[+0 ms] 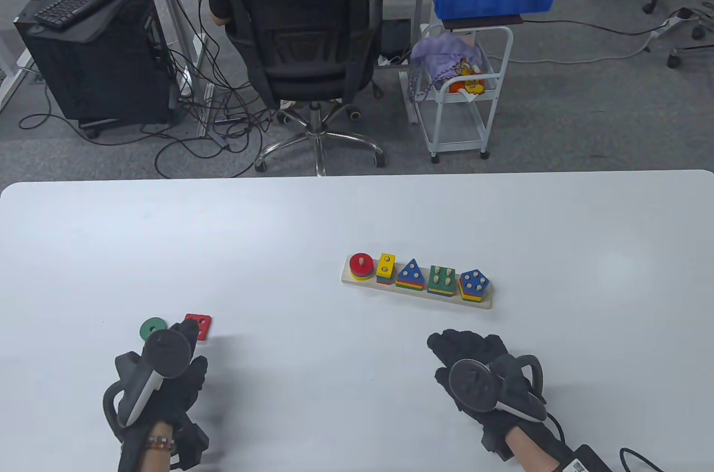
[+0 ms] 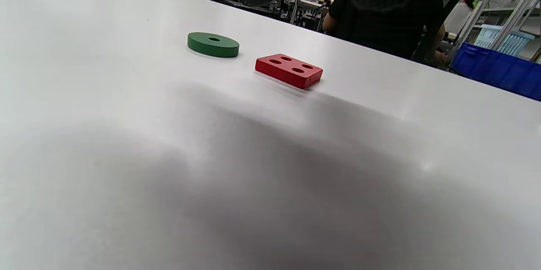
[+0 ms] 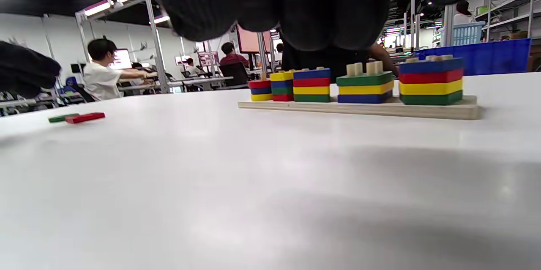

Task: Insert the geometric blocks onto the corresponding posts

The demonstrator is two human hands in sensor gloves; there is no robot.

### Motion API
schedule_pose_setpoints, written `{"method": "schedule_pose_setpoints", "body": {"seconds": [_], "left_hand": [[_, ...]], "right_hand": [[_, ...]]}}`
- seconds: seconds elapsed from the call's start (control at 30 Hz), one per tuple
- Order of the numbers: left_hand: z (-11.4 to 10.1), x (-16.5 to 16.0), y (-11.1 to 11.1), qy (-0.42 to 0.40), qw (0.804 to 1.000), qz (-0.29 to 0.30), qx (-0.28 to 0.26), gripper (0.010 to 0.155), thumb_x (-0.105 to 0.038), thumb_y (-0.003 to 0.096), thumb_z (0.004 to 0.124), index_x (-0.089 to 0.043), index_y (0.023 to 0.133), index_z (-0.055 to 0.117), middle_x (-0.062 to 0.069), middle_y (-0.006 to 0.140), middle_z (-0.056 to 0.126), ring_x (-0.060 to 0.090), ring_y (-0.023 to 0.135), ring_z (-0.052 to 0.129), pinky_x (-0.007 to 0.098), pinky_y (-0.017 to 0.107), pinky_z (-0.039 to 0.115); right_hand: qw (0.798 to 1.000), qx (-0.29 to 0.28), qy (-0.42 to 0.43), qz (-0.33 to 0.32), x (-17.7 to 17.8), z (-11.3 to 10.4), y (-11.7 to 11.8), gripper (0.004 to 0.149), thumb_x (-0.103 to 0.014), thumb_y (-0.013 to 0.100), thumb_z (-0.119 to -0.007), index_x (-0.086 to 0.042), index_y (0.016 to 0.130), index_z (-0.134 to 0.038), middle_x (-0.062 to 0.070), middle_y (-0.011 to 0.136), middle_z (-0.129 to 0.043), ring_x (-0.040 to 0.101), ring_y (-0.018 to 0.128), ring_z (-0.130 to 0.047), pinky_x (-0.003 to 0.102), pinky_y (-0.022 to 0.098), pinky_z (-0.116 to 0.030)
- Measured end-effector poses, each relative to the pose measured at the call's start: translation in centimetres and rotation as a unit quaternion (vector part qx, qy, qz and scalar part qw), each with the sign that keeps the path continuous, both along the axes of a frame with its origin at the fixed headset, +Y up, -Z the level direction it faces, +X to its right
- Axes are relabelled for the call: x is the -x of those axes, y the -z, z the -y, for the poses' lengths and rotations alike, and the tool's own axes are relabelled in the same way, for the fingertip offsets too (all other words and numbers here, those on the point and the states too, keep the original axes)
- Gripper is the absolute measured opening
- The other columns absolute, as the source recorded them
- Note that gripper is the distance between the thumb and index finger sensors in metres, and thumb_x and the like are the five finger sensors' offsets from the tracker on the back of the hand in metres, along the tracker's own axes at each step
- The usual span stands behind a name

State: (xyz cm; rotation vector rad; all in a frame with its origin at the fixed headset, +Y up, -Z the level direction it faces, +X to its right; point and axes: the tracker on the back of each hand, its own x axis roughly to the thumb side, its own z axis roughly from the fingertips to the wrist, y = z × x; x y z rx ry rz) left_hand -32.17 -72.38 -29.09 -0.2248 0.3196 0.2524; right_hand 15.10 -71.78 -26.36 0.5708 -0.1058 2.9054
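Left hand [image 1: 167, 383] near table [image 1: 312, 383] edge, holding nothing; finger pose unclear. Right hand [image 1: 479, 371] flat, fingers spread, palm down, holding nothing. Just beyond left hand: red square [image 2: 289, 70] with four holes, flat; green ring [image 2: 213, 44] close beside it, apart. Farther, centre-right: board [image 1: 415, 293], five stacks on posts. Square stack [image 3: 364, 87] shows three layers, pegs sticking up.

Green ring [image 2: 213, 44] and red square block [image 2: 289, 70] lie flat, apart from the nearly filled post board [image 1: 415, 297].
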Motion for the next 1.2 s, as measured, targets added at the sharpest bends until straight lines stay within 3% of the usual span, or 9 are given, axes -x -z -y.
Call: {"method": "schedule_pose_setpoints", "body": {"seconds": [0.07, 0.17, 0.27, 0.5, 0.7, 0.9, 1.03, 1.2], "left_hand": [[0.1, -0.2, 0.9, 0.014, 0.999, -0.014, 0.026, 0.071, -0.039, 0.0541, 0.077, -0.04, 0.113, 0.036, -0.009, 0.125, 0.042, 0.019, 0.119, 0.053, 0.055, 0.084, 0.05], [0.0, -1.3, 3.2, 0.099, 0.989, -0.023, 0.108, 0.075, -0.036, 0.0532, 0.079, -0.04, 0.112, 0.033, -0.011, 0.125, 0.037, 0.018, 0.12, 0.048, 0.053, 0.084, 0.049], [-0.2, -2.5, 5.6, 0.174, 0.979, -0.026, 0.102, 0.076, -0.039, 0.0514, 0.081, -0.043, 0.111, 0.034, -0.014, 0.125, 0.038, 0.015, 0.12, 0.049, 0.054, 0.085, 0.048], [1.6, -3.9, 8.9, 0.221, 0.961, -0.001, 0.168, 0.074, -0.034, 0.0515, 0.081, -0.048, 0.108, 0.036, -0.02, 0.124, 0.035, 0.011, 0.122, 0.042, 0.053, 0.088, 0.038], [3.4, -4.3, 10.1, 0.306, 0.927, -0.014, 0.217, 0.074, -0.031, 0.0516, 0.082, -0.049, 0.107, 0.036, -0.021, 0.124, 0.035, 0.011, 0.122, 0.043, 0.052, 0.088, 0.039], [3.8, -4.7, 10.6, 0.373, 0.91, 0.007, 0.182, 0.071, -0.033, 0.0472, 0.086, -0.047, 0.105, 0.048, -0.02, 0.12, 0.054, 0.012, 0.119, 0.056, 0.054, 0.087, 0.044], [3.2, -4.6, 10.0, 0.37, 0.912, 0.015, 0.177, 0.071, -0.035, 0.0469, 0.083, -0.047, 0.106, 0.046, -0.02, 0.12, 0.053, 0.011, 0.118, 0.058, 0.055, 0.087, 0.044], [2.9, -4.8, 9.4, 0.342, 0.919, 0.043, 0.193, 0.071, -0.034, 0.05, 0.074, -0.043, 0.108, 0.033, -0.015, 0.124, 0.039, 0.017, 0.121, 0.043, 0.057, 0.088, 0.034]], "right_hand": [[1.0, 0.015, -0.004, -0.008, 0.2, 0.1, 0.0, 0.054, -0.036, 0.05, -0.076, -0.019, 0.1, -0.066, 0.015, 0.102, -0.073, 0.043, 0.091, -0.076, 0.073, 0.062, -0.059], [0.999, 0.043, 0.0, -0.028, 0.6, 0.3, -0.2, 0.054, -0.038, 0.05, -0.075, -0.019, 0.1, -0.066, 0.015, 0.102, -0.074, 0.044, 0.09, -0.077, 0.072, 0.061, -0.059], [0.997, 0.07, -0.002, -0.045, 1.0, 0.7, -0.7, 0.054, -0.038, 0.051, -0.074, -0.019, 0.101, -0.066, 0.016, 0.102, -0.074, 0.044, 0.09, -0.077, 0.072, 0.061, -0.059], [0.996, 0.07, -0.016, -0.05, 1.1, 0.8, -0.9, 0.054, -0.039, 0.051, -0.073, -0.018, 0.101, -0.066, 0.016, 0.102, -0.074, 0.044, 0.09, -0.077, 0.073, 0.061, -0.059], [0.995, 0.073, -0.027, -0.063, 1.4, 0.9, -0.9, 0.054, -0.039, 0.051, -0.072, -0.019, 0.101, -0.066, 0.016, 0.102, -0.074, 0.044, 0.091, -0.076, 0.073, 0.062, -0.058], [0.996, 0.062, -0.033, -0.062, 1.6, 0.6, -1.2, 0.054, -0.04, 0.052, -0.072, -0.019, 0.101, -0.067, 0.016, 0.102, -0.074, 0.044, 0.091, -0.076, 0.075, 0.063, -0.054], [0.996, 0.061, -0.029, -0.06, 1.6, 0.6, -1.1, 0.054, -0.04, 0.052, -0.072, -0.018, 0.101, -0.066, 0.016, 0.102, -0.073, 0.044, 0.091, -0.076, 0.075, 0.063, -0.054], [0.996, 0.062, -0.034, -0.061, 1.7, 0.6, -1.2, 0.054, -0.041, 0.052, -0.072, -0.018, 0.101, -0.066, 0.016, 0.102, -0.074, 0.044, 0.091, -0.076, 0.075, 0.063, -0.054]]}}
